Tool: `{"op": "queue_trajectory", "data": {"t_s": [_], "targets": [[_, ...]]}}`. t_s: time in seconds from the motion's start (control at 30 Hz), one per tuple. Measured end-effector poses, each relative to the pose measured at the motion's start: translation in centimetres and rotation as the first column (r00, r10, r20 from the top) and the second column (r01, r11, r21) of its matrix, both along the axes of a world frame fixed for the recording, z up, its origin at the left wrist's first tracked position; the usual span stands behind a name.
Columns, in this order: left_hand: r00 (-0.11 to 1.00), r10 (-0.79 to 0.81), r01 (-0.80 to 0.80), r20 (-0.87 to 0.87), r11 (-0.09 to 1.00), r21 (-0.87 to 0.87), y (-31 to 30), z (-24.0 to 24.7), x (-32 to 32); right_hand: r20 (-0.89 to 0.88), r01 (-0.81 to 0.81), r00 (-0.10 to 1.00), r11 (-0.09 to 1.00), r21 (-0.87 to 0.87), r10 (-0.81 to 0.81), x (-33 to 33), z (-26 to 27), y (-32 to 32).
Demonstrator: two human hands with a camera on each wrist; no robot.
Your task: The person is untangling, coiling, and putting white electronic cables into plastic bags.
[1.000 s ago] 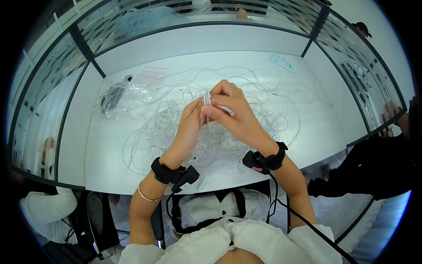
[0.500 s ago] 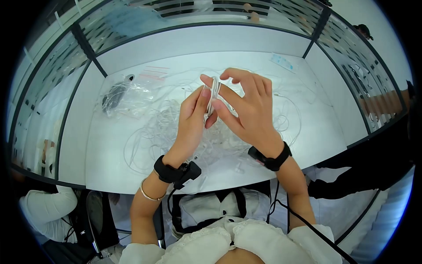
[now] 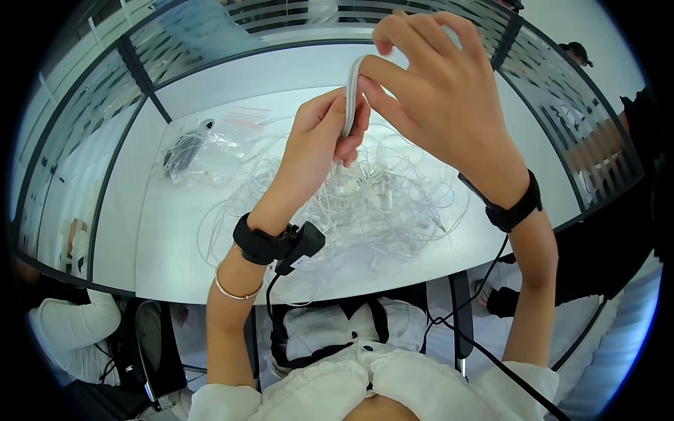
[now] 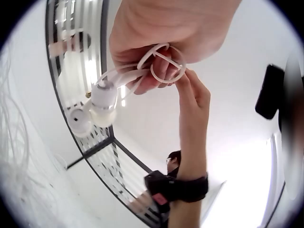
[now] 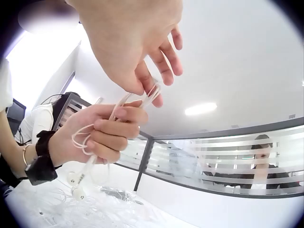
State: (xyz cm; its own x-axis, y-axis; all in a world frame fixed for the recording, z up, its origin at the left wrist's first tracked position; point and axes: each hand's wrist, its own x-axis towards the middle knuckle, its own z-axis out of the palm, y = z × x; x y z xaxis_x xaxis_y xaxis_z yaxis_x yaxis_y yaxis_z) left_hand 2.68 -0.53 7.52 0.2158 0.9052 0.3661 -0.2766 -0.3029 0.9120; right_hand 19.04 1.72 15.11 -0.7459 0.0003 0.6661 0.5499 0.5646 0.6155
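My left hand [image 3: 316, 133] grips a coiled bundle of white earphone cable [image 3: 352, 95], raised above the table. The right hand [image 3: 449, 102] pinches the bundle's top loop between thumb and index finger; its other fingers are spread away. In the right wrist view the cable strands [image 5: 151, 95] stretch between the two hands. Two white earbuds [image 4: 103, 95] dangle below the left hand in the left wrist view, with thin loops of cable around its fingers. Part of the coil is hidden inside the left palm.
A wide tangle of white cables [image 3: 393, 193] covers the middle of the white table [image 3: 175, 259]. At the back left lies a clear plastic bag [image 3: 225, 144] beside a dark item wrapped in cable [image 3: 184, 154]. Low partitions with striped glass [image 3: 562, 130] enclose the table.
Both hands have risen and moved forward with the coil, the right hand farther up and to the right. The coil is now drawn out into a longer, upright bundle between them.
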Motion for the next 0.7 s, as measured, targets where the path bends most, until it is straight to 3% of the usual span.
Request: {"op": "queue_trajectory", "data": {"t_s": [0.03,0.17,0.4,0.47,0.53,0.63,0.67,0.7], "targets": [[0.991,0.12,-0.116,-0.062,0.991,0.061,-0.7,0.6,0.5,0.016,0.008,1.0,1.0,-0.011,-0.007,-0.1,0.2,-0.2],[0.964,0.194,-0.17,-0.182,0.976,0.137,-0.7,0.5,-0.4,0.0,0.04,0.999,0.989,-0.142,-0.04,0.4,-0.6,-0.2],[0.925,0.3,-0.25,-0.234,0.943,0.22,-1.6,-0.4,-1.0,-0.243,-0.213,0.965,0.836,-0.506,0.099,0.2,-2.0,0.2],[0.91,0.318,-0.25,-0.268,0.933,0.259,-1.9,-0.6,-1.1,-0.24,-0.216,0.969,0.653,-0.726,0.053,0.5,-1.9,0.2],[0.904,0.312,-0.238,-0.291,0.935,0.264,-2.3,-0.8,-1.3,-0.209,-0.185,0.978,0.403,-0.897,-0.018,0.7,-1.5,0.1],[0.943,0.234,-0.179,-0.237,0.956,0.231,-2.5,-1.4,-1.9,-0.419,-0.443,0.892,0.142,-0.885,0.171,1.1,-2.3,0.7],[0.942,0.231,-0.177,-0.243,0.958,0.224,-2.5,-1.7,-1.9,-0.43,-0.457,0.875,0.087,-0.885,0.223,1.3,-2.5,0.7],[0.941,0.229,-0.176,-0.25,0.96,0.218,-2.6,-2.0,-2.0,-0.413,-0.445,0.885,0.127,-0.886,0.216,1.4,-2.6,0.5]]}}
